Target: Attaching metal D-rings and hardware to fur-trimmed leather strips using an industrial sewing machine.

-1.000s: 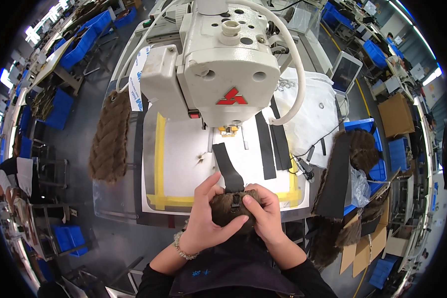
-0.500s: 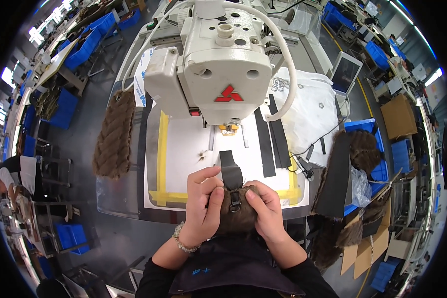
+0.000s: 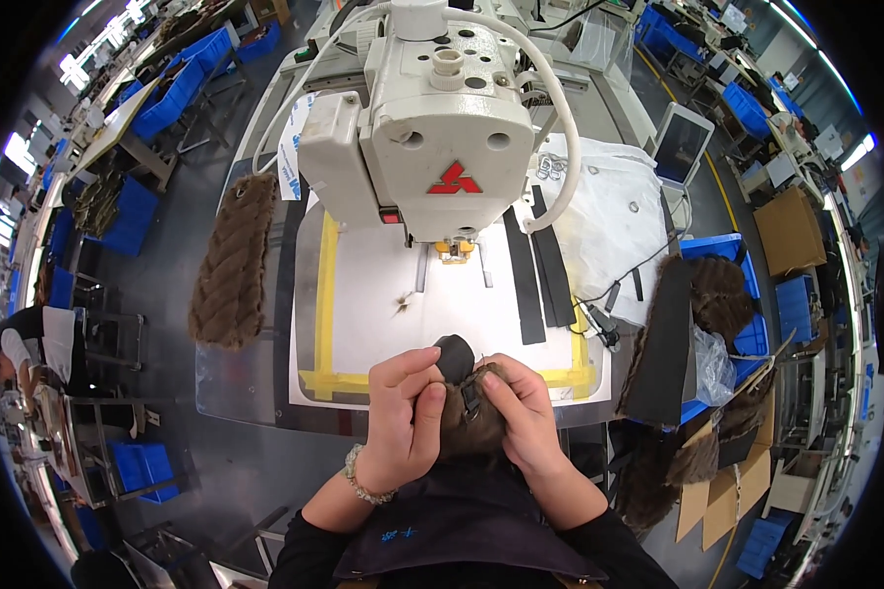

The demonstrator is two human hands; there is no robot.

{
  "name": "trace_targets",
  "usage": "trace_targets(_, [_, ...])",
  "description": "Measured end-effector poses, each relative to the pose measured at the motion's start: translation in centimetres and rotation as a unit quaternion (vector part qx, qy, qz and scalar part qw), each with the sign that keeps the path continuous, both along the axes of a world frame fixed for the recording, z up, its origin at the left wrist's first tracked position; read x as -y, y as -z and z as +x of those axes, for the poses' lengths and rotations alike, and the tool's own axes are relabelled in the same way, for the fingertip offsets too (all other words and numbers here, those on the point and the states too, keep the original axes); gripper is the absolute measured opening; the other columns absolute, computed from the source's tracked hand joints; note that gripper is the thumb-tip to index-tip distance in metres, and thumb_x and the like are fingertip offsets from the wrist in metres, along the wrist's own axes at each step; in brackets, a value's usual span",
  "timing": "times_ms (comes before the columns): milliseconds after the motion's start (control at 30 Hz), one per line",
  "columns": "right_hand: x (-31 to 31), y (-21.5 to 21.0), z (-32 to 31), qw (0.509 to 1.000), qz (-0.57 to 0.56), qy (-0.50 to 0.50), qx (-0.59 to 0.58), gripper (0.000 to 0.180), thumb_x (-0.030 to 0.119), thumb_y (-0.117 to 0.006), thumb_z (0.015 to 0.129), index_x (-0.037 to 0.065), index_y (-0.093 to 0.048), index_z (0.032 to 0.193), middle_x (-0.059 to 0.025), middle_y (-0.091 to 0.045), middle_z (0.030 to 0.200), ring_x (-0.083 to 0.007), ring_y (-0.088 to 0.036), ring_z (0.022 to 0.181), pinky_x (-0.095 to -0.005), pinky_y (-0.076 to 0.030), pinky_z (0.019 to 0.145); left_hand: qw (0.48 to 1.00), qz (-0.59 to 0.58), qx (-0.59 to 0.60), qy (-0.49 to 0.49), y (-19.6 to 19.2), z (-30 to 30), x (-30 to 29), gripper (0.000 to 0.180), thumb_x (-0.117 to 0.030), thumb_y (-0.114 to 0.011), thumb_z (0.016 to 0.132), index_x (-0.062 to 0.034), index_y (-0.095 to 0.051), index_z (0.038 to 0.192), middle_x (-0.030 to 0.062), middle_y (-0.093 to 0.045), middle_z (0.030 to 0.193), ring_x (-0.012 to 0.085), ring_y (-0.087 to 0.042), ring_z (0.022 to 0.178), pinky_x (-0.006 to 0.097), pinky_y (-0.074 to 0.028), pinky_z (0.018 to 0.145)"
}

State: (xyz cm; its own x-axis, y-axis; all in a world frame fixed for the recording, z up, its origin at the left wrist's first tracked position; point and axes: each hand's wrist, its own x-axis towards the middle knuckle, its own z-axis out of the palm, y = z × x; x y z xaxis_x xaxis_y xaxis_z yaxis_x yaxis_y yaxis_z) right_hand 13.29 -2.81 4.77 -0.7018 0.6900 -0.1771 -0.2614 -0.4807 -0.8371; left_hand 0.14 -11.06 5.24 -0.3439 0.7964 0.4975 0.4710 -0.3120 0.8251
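Close to my body, just off the table's near edge, a brown fur piece is gripped by both hands. My left hand pinches its left side, fingers closed, with a beaded bracelet at the wrist. Thumb and fingers of my right hand close on the right side. Between them a small dark buckle lies tilted on the fur. A black strap curves up from the fur's far edge, beside my left fingertips. The underside of the fur is hidden.
Ahead stands a white sewing machine over a white work sheet edged with yellow tape. Black strips lie to its right, and a long fur piece at the left. A blue bin with fur pieces stands at right.
The black strap reached out toward the machine before; now it is bent back and shows shorter. The buckle has tilted with the fur. Both hands keep their hold.
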Motion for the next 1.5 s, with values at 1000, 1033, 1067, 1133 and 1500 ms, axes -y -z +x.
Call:
trace_targets(1000, [1.3,2.8,0.7,0.995,0.096,0.029,0.021,0.023,0.009,-0.07,0.088,-0.002,-0.06,0.105,0.0009,-0.062,0.089,-0.0049,-0.055,0.085,-0.0207,-0.044,0.076,0.985,-0.107,0.127,-0.042,4.3,-0.1,1.0,0.009,0.0,-0.051,0.095,0.0007,-0.06,0.097,0.012,-0.046,0.118,0.0213,-0.049,0.102,0.03,-0.041,0.087])
trace_targets(1033, [1.4,2.9,0.7,0.991,0.116,0.027,0.059,0.023,0.007,-0.072,0.085,-0.001,-0.06,0.103,0.0005,-0.062,0.089,-0.0056,-0.055,0.084,-0.0212,-0.044,0.075,0.985,-0.108,0.127,-0.041,4.3,-0.2,0.9,0.009,0.0,-0.051,0.095,0.0007,-0.06,0.097,0.012,-0.046,0.118,0.0213,-0.049,0.102,0.03,-0.041,0.087])
trace_targets(1067, [1.4,3.0,0.8,0.986,0.136,0.025,0.098,0.023,0.005,-0.074,0.083,0.0,-0.061,0.101,0.0002,-0.062,0.089,-0.0062,-0.056,0.083,-0.0218,-0.044,0.074,0.982,-0.113,0.149,-0.042,4.2,-0.3,0.7,0.009,0.001,-0.052,0.094,0.0006,-0.06,0.095,0.0114,-0.045,0.119,0.0202,-0.048,0.103,0.029,-0.041,0.088])
trace_targets(1133, [1.5,3.5,1.2,0.967,0.221,0.055,0.112,0.023,0.0,-0.073,0.079,0.0,-0.063,0.099,-0.0018,-0.061,0.088,-0.0093,-0.057,0.081,-0.0231,-0.045,0.071,0.977,-0.121,0.169,-0.041,4.1,-0.5,0.7,0.009,0.002,-0.052,0.094,0.0006,-0.061,0.093,0.0107,-0.044,0.12,0.0191,-0.047,0.103,0.029,-0.041,0.088])
trace_targets(1500, [0.5,2.8,2.5,0.703,0.662,0.209,0.154,0.035,-0.004,-0.069,0.054,0.003,-0.072,0.088,-0.007,-0.054,0.08,-0.0201,-0.054,0.062,-0.0295,-0.042,0.05,0.938,0.092,0.295,0.158,3.9,-2.9,1.3,0.056,0.004,-0.06,0.088,-0.0089,-0.027,0.13,0.014,-0.065,0.08,0.0209,-0.062,0.073,0.032,-0.052,0.072])
